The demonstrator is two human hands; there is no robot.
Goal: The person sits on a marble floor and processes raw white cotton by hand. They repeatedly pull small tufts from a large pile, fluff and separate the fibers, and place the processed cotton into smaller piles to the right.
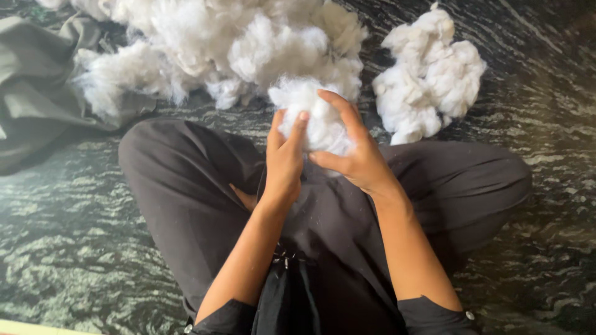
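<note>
I sit cross-legged on a dark marbled floor in dark trousers. Both hands grip one clump of white cotton fluff held above my lap. My left hand pinches its left side with fingers curled in. On the right side, my right hand wraps it, fingers over the top and thumb underneath. A large heap of the same white fluff lies on the floor just beyond the hands. A smaller separate pile of fluff rests to the right.
A crumpled grey cloth lies on the floor at the upper left, partly under the big heap. My knees spread wide to both sides. A pale strip shows at the bottom left corner.
</note>
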